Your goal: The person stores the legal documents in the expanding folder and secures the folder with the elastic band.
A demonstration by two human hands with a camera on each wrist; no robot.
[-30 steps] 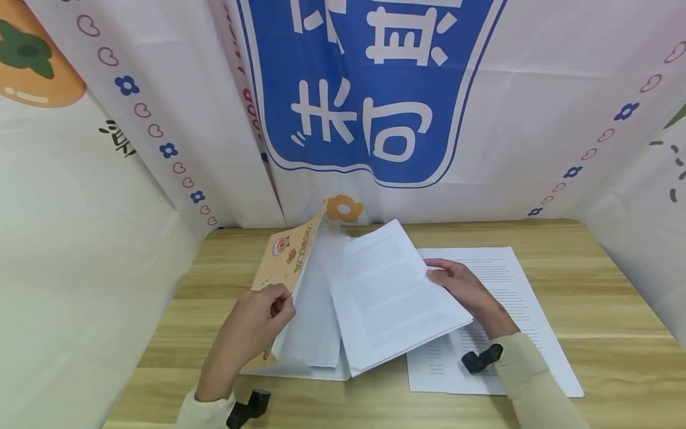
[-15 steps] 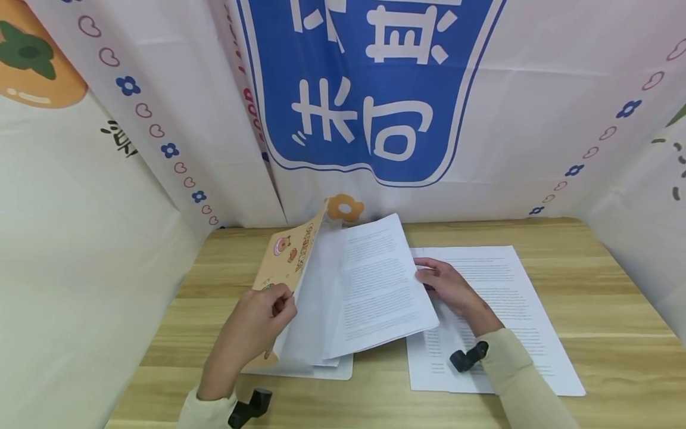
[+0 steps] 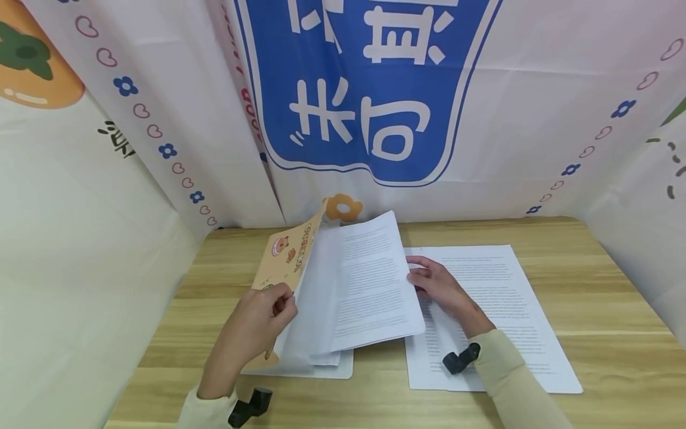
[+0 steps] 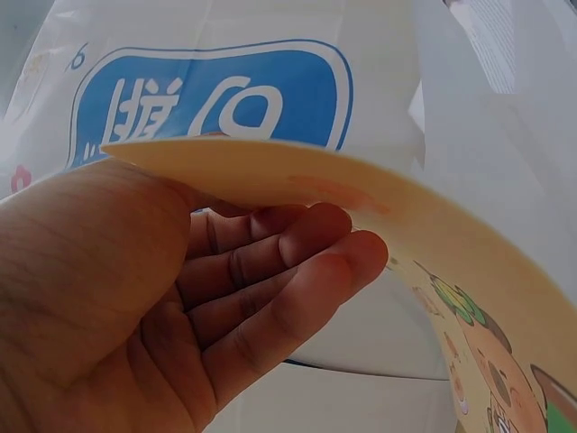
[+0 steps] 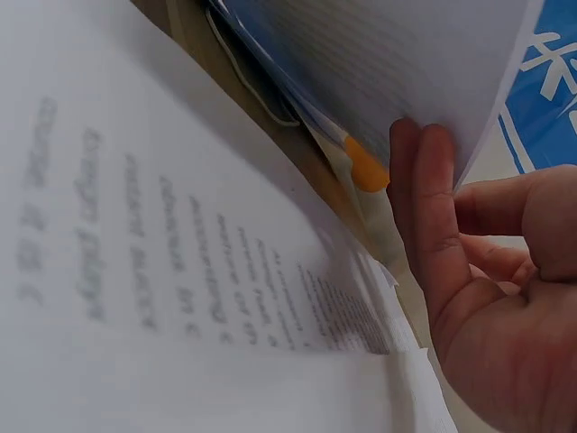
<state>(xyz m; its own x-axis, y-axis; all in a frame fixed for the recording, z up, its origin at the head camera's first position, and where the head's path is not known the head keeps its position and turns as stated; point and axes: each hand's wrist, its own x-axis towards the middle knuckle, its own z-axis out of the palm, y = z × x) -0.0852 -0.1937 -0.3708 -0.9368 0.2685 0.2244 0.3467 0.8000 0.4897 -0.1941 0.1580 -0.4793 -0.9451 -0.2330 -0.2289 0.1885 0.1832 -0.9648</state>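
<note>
My left hand (image 3: 257, 322) pinches the raised orange cover of a folder (image 3: 283, 262) printed with cartoon animals. In the left wrist view that cover (image 4: 505, 262) bends away from the thumb, with the other fingers curled beneath it. Translucent sheets (image 3: 313, 298) show inside the folder. My right hand (image 3: 442, 289) grips the right edge of a stack of printed paper (image 3: 372, 280), its left side among those sheets. In the right wrist view, fingers and thumb pinch the stack (image 5: 406, 54) from both faces. Whether its left edge lies within a clear sleeve, I cannot tell.
Beneath my right forearm more printed sheets (image 3: 498, 310) lie flat on the wooden table (image 3: 579, 274). A white cloth backdrop with a blue sign (image 3: 354, 89) rises behind the table's far edge. Small black devices (image 3: 461, 358) sit at both wrists.
My right hand has moved left with the printed stack, which has turned more upright and come closer to the folder's inside. The left hand keeps its hold on the cover.
</note>
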